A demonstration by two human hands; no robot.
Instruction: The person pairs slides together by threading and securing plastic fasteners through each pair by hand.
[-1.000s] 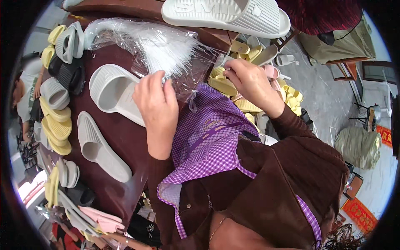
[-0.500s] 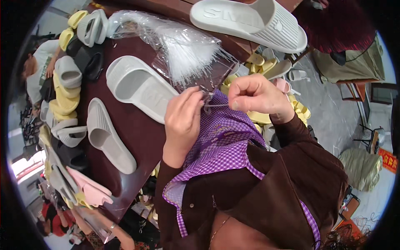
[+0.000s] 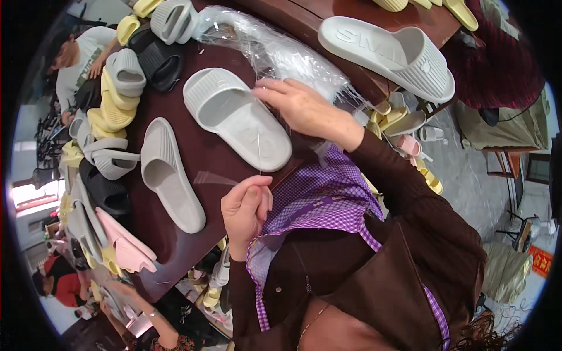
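Beside right hand (image 3: 308, 111), ribbed slipper (image 3: 243, 124)

Beside the maroon desk (image 3: 219, 219), grey floor (image 3: 468, 181) stretches toward olive cloth (image 3: 497, 123) draped over wooden furniture (image 3: 510, 162), while white light (image 3: 38, 196) glares across the room.

Right hand (image 3: 307, 111) — blurred fingertips (image 3: 261, 92), cropped yellow slipper (image 3: 391, 4)

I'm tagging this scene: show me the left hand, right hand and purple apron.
Left hand (image 3: 243, 209): head view, middle of the hand.
Right hand (image 3: 307, 109): head view, back of the hand.
Purple apron (image 3: 328, 190): head view, checked cloth.
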